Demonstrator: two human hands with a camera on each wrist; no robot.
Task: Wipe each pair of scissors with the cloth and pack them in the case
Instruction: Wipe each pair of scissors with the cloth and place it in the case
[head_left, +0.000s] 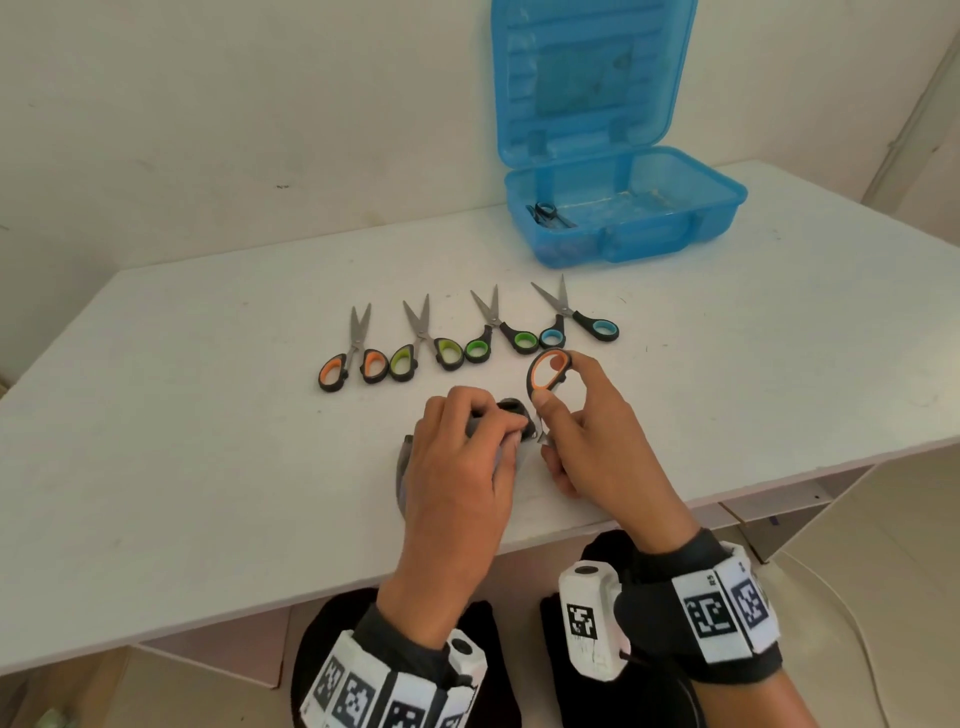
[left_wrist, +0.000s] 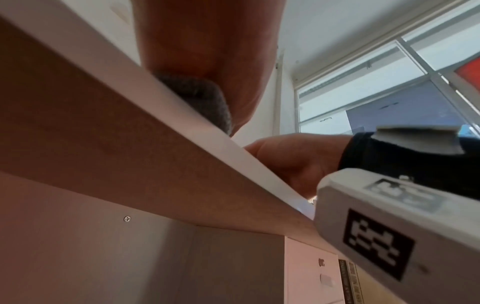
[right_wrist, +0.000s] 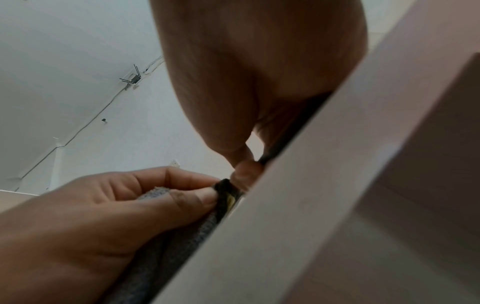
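White table (head_left: 208, 415). Blue case (head_left: 623, 208), far right, lid up, one pair inside. Four scissors (head_left: 467, 332) in a row mid-table. Near edge: left hand (head_left: 457, 467) pinches grey cloth (head_left: 402, 462); right hand (head_left: 592, 436) grips orange-handled scissors (head_left: 548, 371).

The case (head_left: 623, 208) is translucent blue plastic, glossy and ribbed on its lid. The scissors (head_left: 574, 314) in the row have bare, dull-shining metal blades and matt black plastic handles with coloured linings. The cloth (left_wrist: 205, 98) is grey, knitted and rough. The table (head_left: 208, 415) top is smooth, matt white board.
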